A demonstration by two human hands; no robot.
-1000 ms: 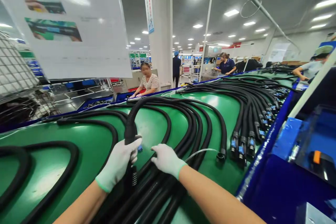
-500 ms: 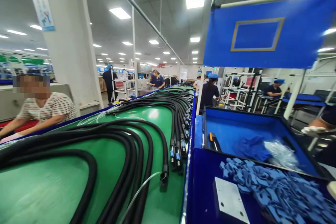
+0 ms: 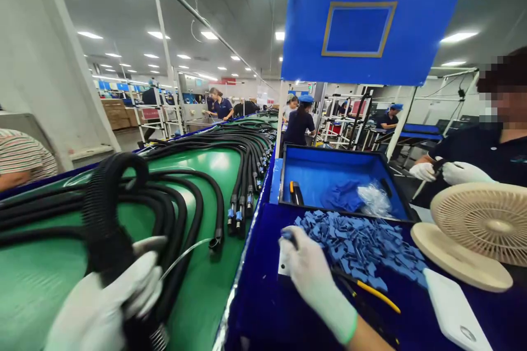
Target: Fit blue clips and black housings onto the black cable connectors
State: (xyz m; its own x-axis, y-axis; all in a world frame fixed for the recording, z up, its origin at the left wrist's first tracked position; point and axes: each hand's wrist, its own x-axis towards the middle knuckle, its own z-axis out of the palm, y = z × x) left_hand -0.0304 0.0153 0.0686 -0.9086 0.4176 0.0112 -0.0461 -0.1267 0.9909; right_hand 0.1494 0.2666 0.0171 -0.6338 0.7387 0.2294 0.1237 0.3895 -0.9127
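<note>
The left hand (image 3: 102,312), gloved in white, is seen low at the left, its grip clamped around a black ribbed hose (image 3: 107,197). The hose is lifted off the green tabletop (image 3: 206,290) and arches in a loop above the fist. Other hoses (image 3: 247,153) are laid in long curves along that tabletop, their plug ends lined up near its right edge, and a clear tube (image 3: 185,255) is stretched across beside them. The right hand (image 3: 310,277), also gloved, is laid on the blue tabletop (image 3: 263,307) at the near edge of a pile of blue clips (image 3: 362,244). Its fingers are curled with the tips touching the pile, and whether its grip is closed on a clip cannot be told. A yellow-handled tool (image 3: 376,295) is seen just beside this hand, and a blue tray (image 3: 329,173) is set behind the pile. A cream fan (image 3: 477,227) is stood at the far right. Behind it, a co-worker's gloved hands (image 3: 448,171) are held close together.
</note>
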